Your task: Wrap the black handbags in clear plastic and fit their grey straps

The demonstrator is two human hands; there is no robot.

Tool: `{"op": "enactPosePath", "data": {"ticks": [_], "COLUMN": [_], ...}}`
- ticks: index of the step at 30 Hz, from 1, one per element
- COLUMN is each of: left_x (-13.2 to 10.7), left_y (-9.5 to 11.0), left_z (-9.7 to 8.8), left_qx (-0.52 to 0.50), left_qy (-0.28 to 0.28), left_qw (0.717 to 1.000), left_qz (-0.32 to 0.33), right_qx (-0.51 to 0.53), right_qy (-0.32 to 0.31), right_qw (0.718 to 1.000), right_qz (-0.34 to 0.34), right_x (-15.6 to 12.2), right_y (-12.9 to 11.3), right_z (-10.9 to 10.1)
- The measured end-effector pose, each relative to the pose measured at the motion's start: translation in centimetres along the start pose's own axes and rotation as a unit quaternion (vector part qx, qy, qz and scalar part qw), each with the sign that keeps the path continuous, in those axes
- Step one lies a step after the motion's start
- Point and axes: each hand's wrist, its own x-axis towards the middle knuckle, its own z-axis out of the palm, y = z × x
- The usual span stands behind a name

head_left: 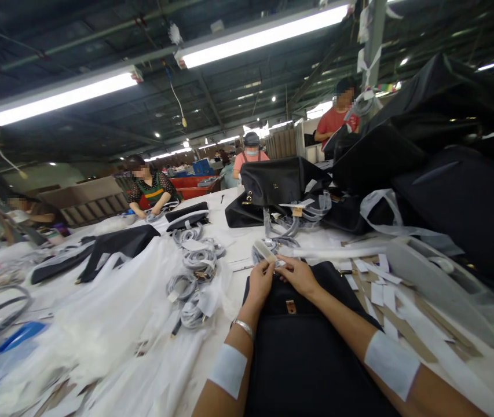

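A black bag [311,353] with a small gold clasp [291,307] lies flat in front of me. Over its top edge my left hand [262,281] is closed, thumb and fingers pinching a pale, whitish strip [266,251]. Close beside it, my right hand [297,275] is also closed, its fingertips together near the strip's lower end. What lies between the right fingertips is too small to make out. Just beyond my hands sits a coil of grey wrapped strap [288,242]. White patches cover both forearms, and a silver bracelet circles the left wrist.
Several coiled, wrapped straps [198,260] lie left of the bag, beside white wrapping sheets [112,307]. Black bags [273,182] stand ahead, with a tall pile [455,185] at right. Paper strips [388,295] lie near a clear plastic box [442,284]. Co-workers [151,188] stand across the table.
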Motion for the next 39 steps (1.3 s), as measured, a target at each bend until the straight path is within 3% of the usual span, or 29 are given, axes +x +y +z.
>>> {"op": "enactPosePath", "data": {"ticks": [6, 9, 22, 27, 34, 39], "left_x": [0.0, 0.0, -0.2, -0.7, -1.3, -1.6], "left_y": [1.1, 1.3, 0.4, 0.8, 1.5, 1.5], "left_z": [-0.5, -0.9, 0.0, 0.4, 0.4, 0.4], "left_qx": [-0.053, -0.056, -0.022, 0.005, 0.094, 0.15], "left_qy": [0.089, 0.104, 0.002, -0.016, 0.03, 0.028], "left_qw": [0.994, 0.993, 1.0, 1.0, 0.993, 0.983], "left_qz": [0.026, 0.024, 0.001, 0.023, 0.068, 0.105], "right_qx": [-0.007, -0.004, 0.019, -0.01, -0.081, -0.086], "right_qy": [0.012, 0.006, 0.046, 0.071, 0.164, 0.161], "right_qw": [1.0, 0.999, 0.997, 0.995, 0.968, 0.948], "right_qz": [-0.025, -0.04, -0.063, -0.069, -0.172, -0.261], "right_x": [-0.1, -0.3, -0.2, -0.2, -1.4, -1.8], "right_y": [0.0, -0.3, -0.4, -0.3, -2.2, -3.7], "right_z": [0.0, 0.2, 0.1, 0.1, -0.7, -1.6]}}
